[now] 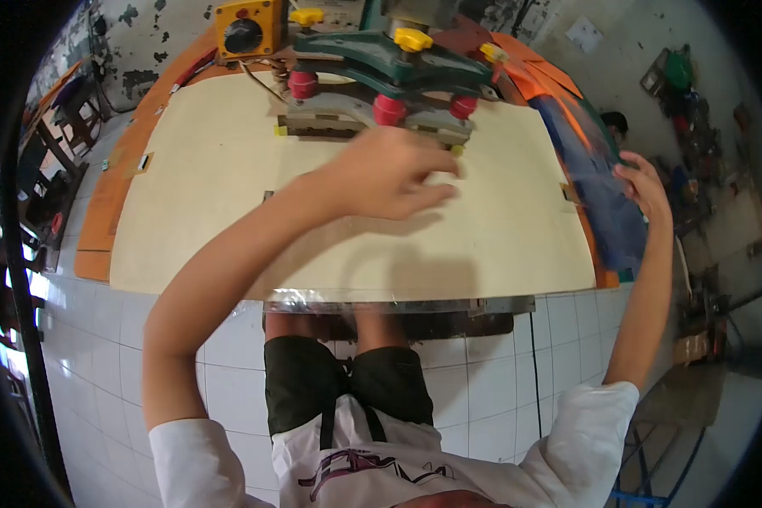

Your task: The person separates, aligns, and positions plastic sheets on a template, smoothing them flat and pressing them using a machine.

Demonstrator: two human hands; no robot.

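Over the middle of the cream sheet on the table, my left hand hangs just in front of the green press machine. Its fingers are apart, pointing right, with nothing between them. At the table's right edge my right hand has its fingers at the blue and clear plastic sheets. The fingers look closed on a clear sheet, partly blurred. Below the machine, a dark metal plate with yellow corners sits above the cream sheet.
A yellow box with a round black part stands at the back left. Orange sheets lie at the back right. Clear tape or film runs along the front edge. Part of another person's head shows beyond the right side.
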